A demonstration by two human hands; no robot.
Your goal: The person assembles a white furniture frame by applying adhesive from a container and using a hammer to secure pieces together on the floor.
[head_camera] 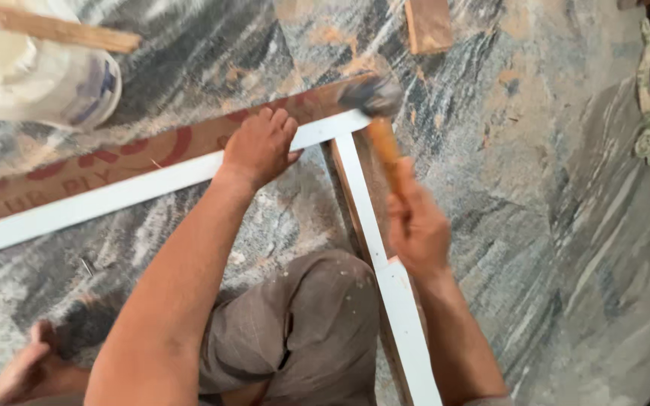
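On the marbled grey stone floor (pixel 536 225), near its far middle, we work at a corner joint. Our left hand (pixel 259 146) lies flat, fingers spread, on a long plywood strip (pixel 99 184) with a white-laminated edge, pressing it down close to where it meets a second white-edged strip (pixel 370 225) that runs back towards our knee (pixel 302 323); this hand grasps nothing. Our right hand (pixel 417 225) has its grip closed around the orange wooden handle of a hammer (pixel 379 124), whose blurred steel head sits just over the corner where the two strips meet. The strips already stand at a right angle and touch at the joint, so we judge the frame corner is set up and the fastening is under way; whether a nail is in place we cannot tell, since the hammer head hides the spot. A white plastic bucket (pixel 39 75) stands at the far left corner, with a wooden offcut (pixel 429 24) lying at the far edge.
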